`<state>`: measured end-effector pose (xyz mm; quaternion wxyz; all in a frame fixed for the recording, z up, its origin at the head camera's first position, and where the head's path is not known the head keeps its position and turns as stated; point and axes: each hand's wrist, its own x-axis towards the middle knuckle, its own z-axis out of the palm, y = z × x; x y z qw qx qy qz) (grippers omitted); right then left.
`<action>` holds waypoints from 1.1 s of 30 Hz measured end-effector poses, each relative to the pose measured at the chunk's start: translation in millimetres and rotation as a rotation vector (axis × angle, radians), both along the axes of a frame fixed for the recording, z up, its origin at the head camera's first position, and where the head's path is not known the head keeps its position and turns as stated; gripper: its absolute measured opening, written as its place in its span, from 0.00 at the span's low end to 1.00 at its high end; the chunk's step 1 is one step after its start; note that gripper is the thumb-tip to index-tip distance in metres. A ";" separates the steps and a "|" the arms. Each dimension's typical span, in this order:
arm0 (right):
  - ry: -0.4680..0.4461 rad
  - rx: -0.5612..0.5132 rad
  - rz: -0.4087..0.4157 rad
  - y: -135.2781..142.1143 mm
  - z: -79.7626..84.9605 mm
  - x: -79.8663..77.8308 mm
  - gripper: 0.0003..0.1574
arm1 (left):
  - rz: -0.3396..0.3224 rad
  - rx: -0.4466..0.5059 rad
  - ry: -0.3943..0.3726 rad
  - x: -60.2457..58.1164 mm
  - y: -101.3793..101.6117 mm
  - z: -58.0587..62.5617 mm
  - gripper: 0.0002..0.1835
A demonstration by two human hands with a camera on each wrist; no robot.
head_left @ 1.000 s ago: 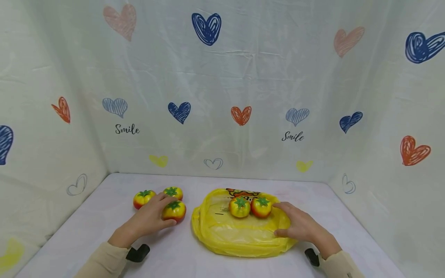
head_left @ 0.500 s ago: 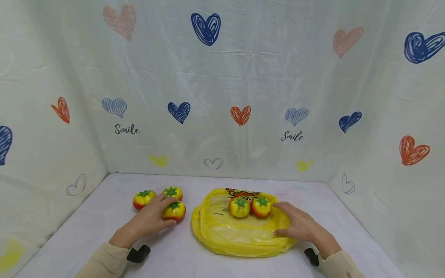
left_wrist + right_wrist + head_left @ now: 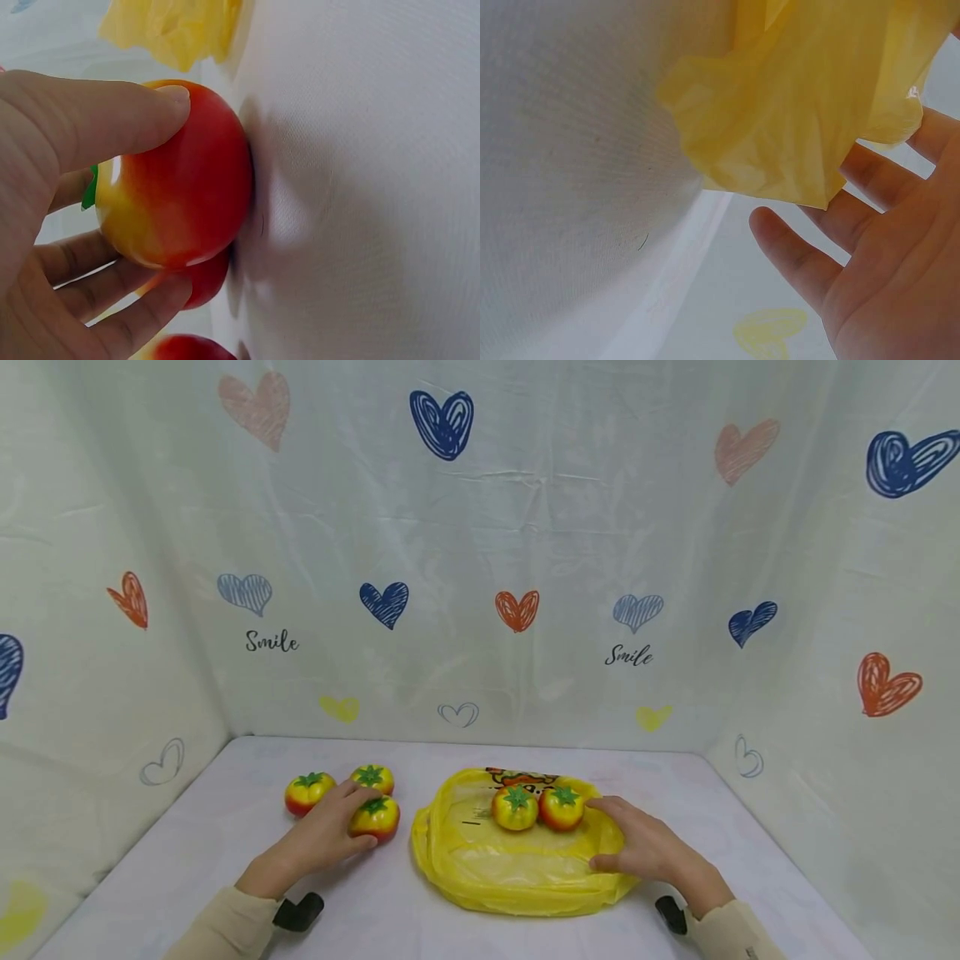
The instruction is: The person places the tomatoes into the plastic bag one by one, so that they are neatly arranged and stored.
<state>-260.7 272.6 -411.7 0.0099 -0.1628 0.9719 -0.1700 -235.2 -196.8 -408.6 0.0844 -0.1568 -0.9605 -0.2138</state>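
Observation:
On the table's left side, my left hand (image 3: 315, 835) holds the nearest of three toy tomatoes, a glossy yellow-and-red tomato (image 3: 377, 819) with green leaves on top. In the left wrist view its thumb lies on the tomato (image 3: 187, 180), the other fingers on the far side. Two more lie beside it: a left tomato (image 3: 307, 793) and a back tomato (image 3: 373, 778). A yellow plastic bag (image 3: 525, 877) lies flat, bearing a tomato (image 3: 514, 808) and another tomato (image 3: 561, 808). At the bag's right edge rests my right hand (image 3: 652, 843), fingers spread, index fingertip close to the right-hand tomato.
The white table (image 3: 420, 935) reaches back to a white curtain (image 3: 480, 527) printed with hearts and the word "Smile". Curtain walls also stand at left and right. A strip of table separates the left tomatoes from the bag.
Both hands, the tomatoes and the bag keep their places. Only the head view has shifted very slightly.

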 end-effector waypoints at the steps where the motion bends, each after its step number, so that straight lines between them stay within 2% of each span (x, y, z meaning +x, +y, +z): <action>1: 0.000 -0.001 0.001 0.0 0.2 0.1 0.51 | -0.002 0.001 0.003 -0.1 0.2 -0.2 0.33; 16: 0.020 0.002 0.017 1.5 -1.1 -0.4 0.51 | -0.003 0.027 0.005 -0.3 2.3 -1.9 0.30; 33: 0.025 0.002 0.019 1.9 -2.0 0.1 0.50 | -0.006 0.057 -0.025 0.2 3.6 -1.0 0.27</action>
